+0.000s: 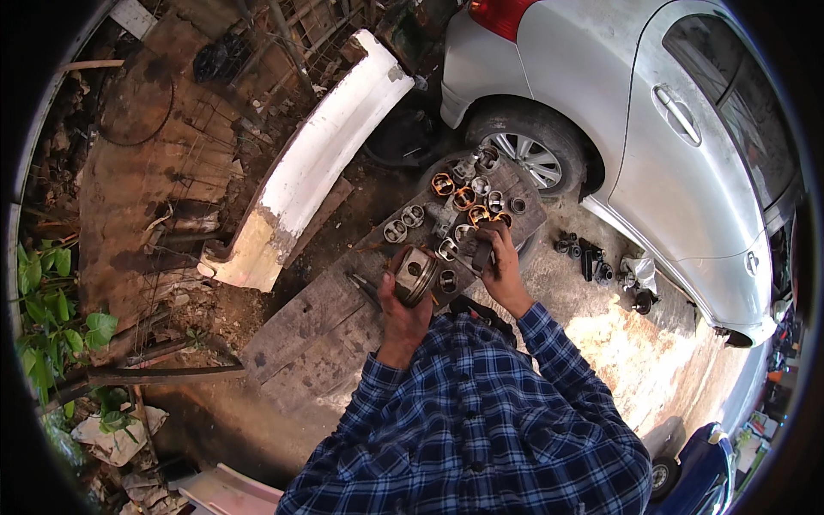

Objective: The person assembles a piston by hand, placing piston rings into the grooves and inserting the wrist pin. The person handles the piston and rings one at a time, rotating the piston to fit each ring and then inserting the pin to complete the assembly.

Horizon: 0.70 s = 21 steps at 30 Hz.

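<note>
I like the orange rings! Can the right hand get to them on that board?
Probably yes. The right hand already rests on the wooden board, and the orange-ringed parts lie just past its fingers, with only small metal pieces between.

**Dull metal on rough wood**

The piston (415, 275) in the left hand (399, 313) is metal, grey and matt with a faint sheen on its skirt. The right hand (500, 266) grips a dark, matt part (481, 254) — its material cannot be told. More pistons (463, 199) lie on the wooden board (318, 330), some with coppery insides; the board is rough, stained and dull. The car (635, 103) is glossy painted metal, the detached bumper (313, 163) white and scuffed — the shirt sleeves (481, 421) are soft checked cloth.
</note>
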Available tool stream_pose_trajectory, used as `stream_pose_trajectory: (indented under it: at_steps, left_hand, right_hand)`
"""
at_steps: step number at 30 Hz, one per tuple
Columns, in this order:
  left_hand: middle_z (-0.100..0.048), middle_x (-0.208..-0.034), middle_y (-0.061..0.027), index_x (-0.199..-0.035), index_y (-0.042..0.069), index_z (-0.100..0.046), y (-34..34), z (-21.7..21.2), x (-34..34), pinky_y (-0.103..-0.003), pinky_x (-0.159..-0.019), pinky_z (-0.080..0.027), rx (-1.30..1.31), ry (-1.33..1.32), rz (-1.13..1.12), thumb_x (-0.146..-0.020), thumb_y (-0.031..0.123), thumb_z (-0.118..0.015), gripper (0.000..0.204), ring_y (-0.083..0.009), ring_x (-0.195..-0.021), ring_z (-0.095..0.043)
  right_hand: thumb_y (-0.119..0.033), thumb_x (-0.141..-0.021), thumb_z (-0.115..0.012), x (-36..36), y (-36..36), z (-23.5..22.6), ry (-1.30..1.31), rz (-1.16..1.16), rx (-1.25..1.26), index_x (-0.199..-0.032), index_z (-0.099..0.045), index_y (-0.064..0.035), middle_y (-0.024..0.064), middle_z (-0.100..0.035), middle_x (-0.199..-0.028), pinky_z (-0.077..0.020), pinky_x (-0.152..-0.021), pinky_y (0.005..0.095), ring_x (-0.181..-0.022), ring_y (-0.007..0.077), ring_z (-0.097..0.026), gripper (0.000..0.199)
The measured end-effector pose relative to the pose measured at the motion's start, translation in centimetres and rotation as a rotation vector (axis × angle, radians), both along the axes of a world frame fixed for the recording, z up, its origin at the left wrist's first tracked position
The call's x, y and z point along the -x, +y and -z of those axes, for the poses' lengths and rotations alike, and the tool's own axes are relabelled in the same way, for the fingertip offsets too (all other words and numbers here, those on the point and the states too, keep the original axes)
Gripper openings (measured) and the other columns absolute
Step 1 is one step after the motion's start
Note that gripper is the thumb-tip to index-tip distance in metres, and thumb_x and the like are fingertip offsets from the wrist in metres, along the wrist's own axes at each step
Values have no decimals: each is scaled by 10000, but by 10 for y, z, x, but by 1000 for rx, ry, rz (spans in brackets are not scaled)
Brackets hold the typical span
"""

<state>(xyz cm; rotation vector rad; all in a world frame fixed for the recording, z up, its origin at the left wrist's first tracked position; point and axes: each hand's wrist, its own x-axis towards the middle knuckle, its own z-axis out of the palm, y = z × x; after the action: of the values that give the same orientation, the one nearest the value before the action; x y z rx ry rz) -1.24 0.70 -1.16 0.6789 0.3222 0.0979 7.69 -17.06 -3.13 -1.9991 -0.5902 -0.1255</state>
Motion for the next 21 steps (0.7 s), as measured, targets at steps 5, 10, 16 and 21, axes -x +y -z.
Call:
stream_pose_trajectory:
  at_steps: [5, 10, 16, 21]
  left_hand:
    - [-512, -1367, -99, -1415, 52, -435, 0, -3, 0, -361, -1116, -407, 134, 8, 20, -937, 611, -493, 738, -210, -1258, -517]
    - [-504, -1362, -94, -1424, 58, -427, -3, -4, -2, -360, -1112, -421, 145, 21, 11, -923, 587, -560, 741, -212, -1252, -518]
    - [-500, -1351, -96, -1418, 58, -423, -4, -5, -3, -370, -1097, -440, 42, -16, 58, -904, 580, -599, 754, -222, -1250, -515]
    - [-509, -1325, -89, -1403, 64, -436, -3, -12, -3, -366, -1027, -444, -137, 27, 72, -894, 609, -565, 757, -209, -1227, -508]
  right_hand:
    - [205, -613, -448, 7, -5, -12, -14, -30, -72, -1196, -542, 18, 208, -494, -1183, -469, -926, 414, -1102, 420, -540, 619]
    - [189, -588, -489, 12, -1, -32, -39, -114, -67, -1188, -559, 1, 196, -475, -1206, -455, -949, 424, -1118, 415, -514, 632]
    - [180, -569, -547, 22, 10, -38, -11, -90, -53, -1197, -577, -26, 191, -460, -1212, -432, -982, 462, -1153, 408, -481, 661]
    - [157, -590, -565, 21, 10, -37, -8, -21, 8, -1203, -591, -52, 199, -455, -1207, -387, -1033, 527, -1169, 417, -474, 648]
